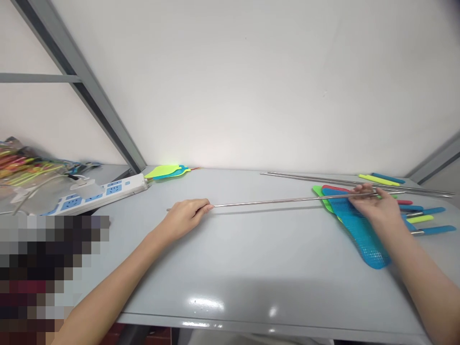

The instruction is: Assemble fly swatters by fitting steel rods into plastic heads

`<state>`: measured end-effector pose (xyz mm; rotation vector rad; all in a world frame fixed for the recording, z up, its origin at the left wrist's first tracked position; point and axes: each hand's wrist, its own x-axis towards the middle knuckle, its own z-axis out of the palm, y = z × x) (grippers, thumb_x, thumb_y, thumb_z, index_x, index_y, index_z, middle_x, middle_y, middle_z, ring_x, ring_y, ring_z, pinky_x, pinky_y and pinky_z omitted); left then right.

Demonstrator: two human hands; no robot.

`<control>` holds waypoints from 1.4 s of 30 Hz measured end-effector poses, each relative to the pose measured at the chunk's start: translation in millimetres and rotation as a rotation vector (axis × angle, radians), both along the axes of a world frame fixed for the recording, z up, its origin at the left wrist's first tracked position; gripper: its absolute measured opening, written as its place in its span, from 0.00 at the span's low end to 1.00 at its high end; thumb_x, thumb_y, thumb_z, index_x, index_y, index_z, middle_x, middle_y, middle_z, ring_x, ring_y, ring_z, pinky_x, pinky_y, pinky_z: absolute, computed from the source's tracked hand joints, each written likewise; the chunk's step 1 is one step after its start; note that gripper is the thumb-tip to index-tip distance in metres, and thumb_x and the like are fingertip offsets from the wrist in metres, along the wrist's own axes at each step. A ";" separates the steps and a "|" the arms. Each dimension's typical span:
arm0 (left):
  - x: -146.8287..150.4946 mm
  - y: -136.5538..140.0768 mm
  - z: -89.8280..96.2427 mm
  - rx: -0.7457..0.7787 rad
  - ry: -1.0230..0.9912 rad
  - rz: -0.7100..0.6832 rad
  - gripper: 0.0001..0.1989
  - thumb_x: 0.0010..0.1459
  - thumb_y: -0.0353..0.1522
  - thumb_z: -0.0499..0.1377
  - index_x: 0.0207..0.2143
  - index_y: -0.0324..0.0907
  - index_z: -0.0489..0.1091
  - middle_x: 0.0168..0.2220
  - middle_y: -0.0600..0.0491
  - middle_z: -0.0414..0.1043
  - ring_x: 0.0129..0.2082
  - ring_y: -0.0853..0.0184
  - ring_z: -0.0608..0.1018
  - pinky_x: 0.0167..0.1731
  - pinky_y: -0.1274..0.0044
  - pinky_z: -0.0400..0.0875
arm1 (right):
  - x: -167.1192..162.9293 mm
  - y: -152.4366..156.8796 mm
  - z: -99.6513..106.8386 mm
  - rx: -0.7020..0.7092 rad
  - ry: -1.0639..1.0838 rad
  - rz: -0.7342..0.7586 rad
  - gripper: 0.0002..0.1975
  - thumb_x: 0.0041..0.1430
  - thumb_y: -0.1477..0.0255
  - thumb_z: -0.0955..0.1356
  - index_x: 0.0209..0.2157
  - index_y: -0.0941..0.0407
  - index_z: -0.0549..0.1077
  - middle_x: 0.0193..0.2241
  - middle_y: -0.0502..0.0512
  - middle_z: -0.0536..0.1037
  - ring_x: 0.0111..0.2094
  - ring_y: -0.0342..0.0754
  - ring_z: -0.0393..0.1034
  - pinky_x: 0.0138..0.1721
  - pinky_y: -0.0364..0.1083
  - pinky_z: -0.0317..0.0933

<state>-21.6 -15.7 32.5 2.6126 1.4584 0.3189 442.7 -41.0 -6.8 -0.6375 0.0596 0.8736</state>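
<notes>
A long thin metal rod [266, 202] stretches between my hands, just above the table. My left hand [187, 214] is closed round it near its left end, which pokes out past the fist. Near the other end, my right hand [375, 203] holds the rod with its palm turned up and fingers curled. Under and beside my right hand lie fly swatter heads, a blue one [362, 239] on top with green and red ones partly covered. Several blue, yellow and red handles [436, 230] stick out to the right of that wrist.
More metal rods [309, 178] lie along the back right, by a yellow handle [381, 179]. Yellow and blue leaf-shaped swatter heads [165, 171] rest at the back left, next to a white power strip [122, 189]. A grey metal frame post [93, 96] rises behind; colourful bagged items [25, 165] sit far left.
</notes>
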 end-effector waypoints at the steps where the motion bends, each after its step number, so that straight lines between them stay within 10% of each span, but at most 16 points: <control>1: -0.3 0.0 0.8 -0.002 0.002 0.002 0.18 0.57 0.40 0.38 0.25 0.44 0.60 0.22 0.57 0.64 0.22 0.70 0.65 0.23 0.80 0.53 | 4.1 0.0 0.0 0.023 -0.012 -0.020 0.09 0.50 0.79 0.53 0.29 0.60 0.62 0.22 0.52 0.63 0.22 0.42 0.62 0.18 0.43 0.60; 13: -2.2 1.4 2.0 -0.121 0.007 0.007 0.20 0.53 0.46 0.41 0.26 0.43 0.64 0.21 0.56 0.64 0.21 0.71 0.65 0.21 0.80 0.53 | 28.8 -14.1 2.2 -0.028 0.144 -0.154 0.11 0.49 0.82 0.51 0.18 0.54 0.49 0.14 0.44 0.43 0.11 0.38 0.40 0.10 0.38 0.39; 23: -4.3 6.8 1.4 -0.085 0.062 0.031 0.19 0.54 0.45 0.41 0.24 0.43 0.60 0.18 0.57 0.61 0.20 0.71 0.64 0.21 0.80 0.53 | 34.5 -18.2 11.6 0.108 0.301 -0.181 0.18 0.52 0.59 0.52 0.15 0.53 0.46 0.12 0.43 0.43 0.12 0.38 0.38 0.11 0.39 0.35; 29: -0.7 3.6 1.3 -0.021 0.121 -0.004 0.18 0.56 0.42 0.38 0.23 0.43 0.57 0.19 0.57 0.60 0.20 0.70 0.63 0.22 0.80 0.53 | 62.9 -32.2 19.9 0.244 0.310 -0.234 0.14 0.49 0.76 0.55 0.12 0.55 0.50 0.12 0.43 0.48 0.11 0.35 0.38 0.12 0.37 0.35; 42: -11.3 11.0 -5.6 0.023 0.168 -0.010 0.17 0.57 0.40 0.38 0.23 0.43 0.57 0.19 0.57 0.61 0.20 0.70 0.64 0.22 0.80 0.53 | 75.8 -33.3 0.8 0.191 0.297 -0.259 0.13 0.44 0.80 0.54 0.17 0.55 0.40 0.11 0.42 0.38 0.10 0.38 0.33 0.10 0.38 0.33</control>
